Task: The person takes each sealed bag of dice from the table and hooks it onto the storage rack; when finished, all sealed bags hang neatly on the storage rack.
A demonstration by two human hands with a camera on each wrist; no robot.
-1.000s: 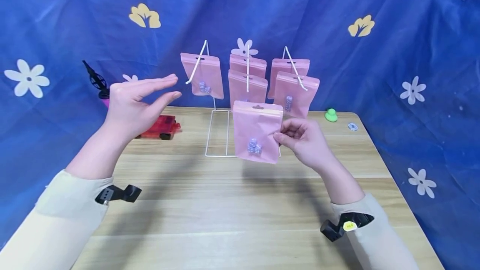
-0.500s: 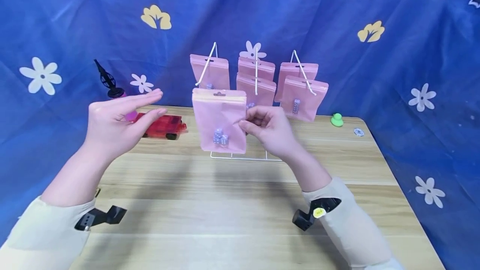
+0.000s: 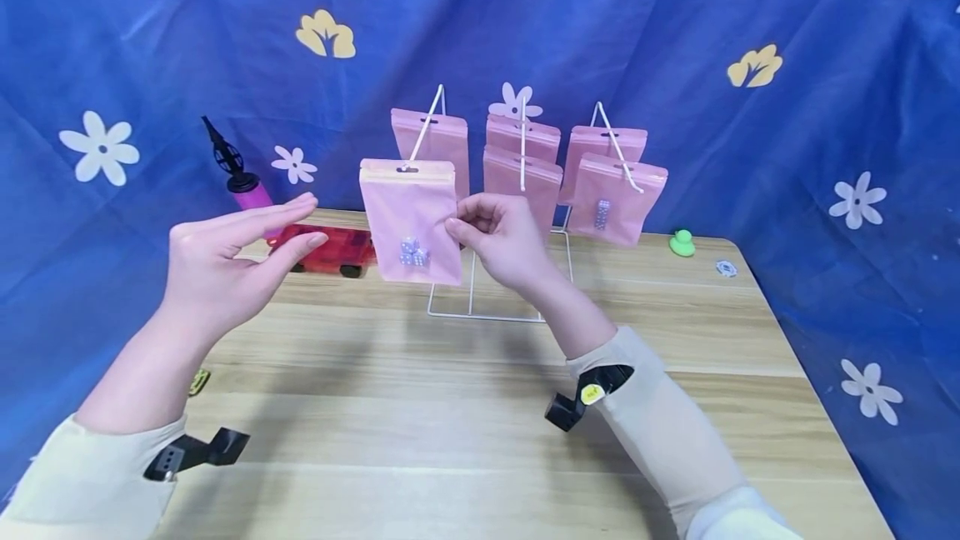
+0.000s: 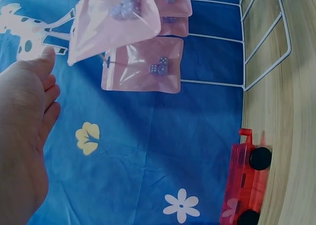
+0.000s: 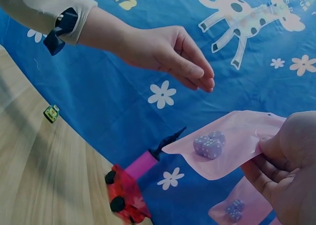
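My right hand (image 3: pixel 506 240) pinches the right edge of a pink zip bag (image 3: pixel 408 215) between thumb and fingers. Several purple dice (image 3: pixel 414 252) show at the bottom of this upright bag. Its hang hole lines up with the tip of the left prong of a white wire rack (image 3: pixel 487 317); whether the tip passes through, I cannot tell. Behind it a similar pink bag (image 4: pixel 143 64) hangs on that prong. My left hand (image 3: pixel 225 261) is held in the air left of the bag, fingers straight, thumb apart, touching nothing.
More pink bags (image 3: pixel 618 198) hang on the middle and right prongs. A red toy car (image 3: pixel 330 250) and a magenta pump (image 3: pixel 251 192) stand at the back left. A green duck (image 3: pixel 682 243) and a chip (image 3: pixel 726 268) lie back right, and a small yellow-black item (image 3: pixel 198 382) at left.
My right hand has carried the pink bag leftward and up to the left prong. My left hand has shifted a little left and down, keeping its shape. The head view has turned slightly.
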